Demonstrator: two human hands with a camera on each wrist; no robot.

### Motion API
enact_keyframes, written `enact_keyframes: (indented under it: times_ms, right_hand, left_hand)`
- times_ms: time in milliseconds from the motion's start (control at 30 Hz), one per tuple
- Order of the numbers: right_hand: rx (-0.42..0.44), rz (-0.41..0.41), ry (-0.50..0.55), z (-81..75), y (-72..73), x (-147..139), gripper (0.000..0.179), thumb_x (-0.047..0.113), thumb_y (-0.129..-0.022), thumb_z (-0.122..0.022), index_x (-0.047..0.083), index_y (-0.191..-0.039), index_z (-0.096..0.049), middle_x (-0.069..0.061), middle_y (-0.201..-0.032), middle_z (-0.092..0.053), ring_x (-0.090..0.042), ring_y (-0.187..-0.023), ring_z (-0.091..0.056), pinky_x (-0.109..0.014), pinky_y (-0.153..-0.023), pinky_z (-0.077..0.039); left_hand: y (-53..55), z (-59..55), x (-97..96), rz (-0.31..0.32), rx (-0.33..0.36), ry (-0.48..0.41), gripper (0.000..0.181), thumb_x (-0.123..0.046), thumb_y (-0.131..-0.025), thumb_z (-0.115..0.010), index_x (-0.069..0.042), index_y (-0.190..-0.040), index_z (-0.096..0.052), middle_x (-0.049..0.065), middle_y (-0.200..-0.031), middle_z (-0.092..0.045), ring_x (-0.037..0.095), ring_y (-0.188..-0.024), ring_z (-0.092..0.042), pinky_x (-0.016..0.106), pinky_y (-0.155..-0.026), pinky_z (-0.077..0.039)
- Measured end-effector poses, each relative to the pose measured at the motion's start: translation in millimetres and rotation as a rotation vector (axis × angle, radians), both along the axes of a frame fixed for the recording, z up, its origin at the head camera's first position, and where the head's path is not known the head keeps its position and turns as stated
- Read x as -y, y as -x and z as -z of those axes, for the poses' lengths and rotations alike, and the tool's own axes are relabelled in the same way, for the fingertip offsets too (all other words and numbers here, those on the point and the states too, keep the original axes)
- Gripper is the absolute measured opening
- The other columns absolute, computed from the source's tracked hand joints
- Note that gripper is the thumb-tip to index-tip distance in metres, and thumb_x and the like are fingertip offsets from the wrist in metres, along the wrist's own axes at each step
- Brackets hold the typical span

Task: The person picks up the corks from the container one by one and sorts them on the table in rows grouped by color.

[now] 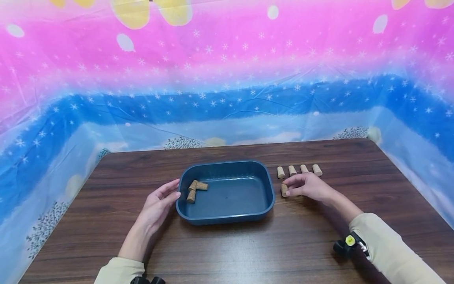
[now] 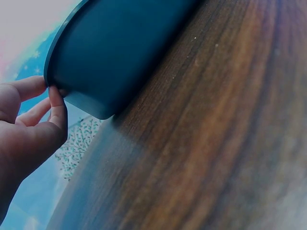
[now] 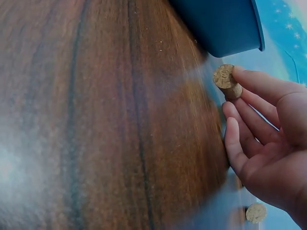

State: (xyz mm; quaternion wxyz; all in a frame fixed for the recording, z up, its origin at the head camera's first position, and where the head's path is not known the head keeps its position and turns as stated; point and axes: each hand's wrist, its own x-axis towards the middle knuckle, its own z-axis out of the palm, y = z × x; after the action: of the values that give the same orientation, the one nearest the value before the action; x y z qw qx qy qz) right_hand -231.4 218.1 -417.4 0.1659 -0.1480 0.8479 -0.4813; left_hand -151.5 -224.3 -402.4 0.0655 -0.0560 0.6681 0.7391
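While pinching a tapered cork stopper (image 1: 284, 190) in the right hand (image 1: 312, 187), just right of the blue plastic tub (image 1: 227, 217), and gripping the tub's rim with the left hand (image 1: 157, 204), expect light, firm handling, little slip; hold by the sides.

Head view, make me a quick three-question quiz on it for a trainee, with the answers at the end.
1. Which hand pinches a brown cork?
2. The left hand holds: A) a pale cork, B) the tray, C) nothing.
3. True or false: five corks lie inside the tray.

Key: 1. The right hand. 2. B. 3. False, three corks lie inside.
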Motion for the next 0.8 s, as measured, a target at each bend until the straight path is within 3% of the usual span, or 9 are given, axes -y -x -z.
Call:
enact_keyframes:
  times_ms: [800]
  right_hand:
    - [-0.053, -0.019, -0.016, 6.9, -0.7, -1.9, 0.041, 0.019, -0.083, -0.078, -0.001, -0.116, -0.067, -0.010, -0.107, -0.069, -0.027, -0.103, -0.061, -0.033, -0.082, -0.050]
  left_hand:
    - [-0.9, -2.3, -1.0, 0.000, 0.006, -0.004, 0.053, -0.005, -0.098, -0.055, 0.002, -0.146, -0.035, 0.017, -0.143, -0.039, 0.018, -0.120, -0.046, 0.018, -0.097, -0.040]
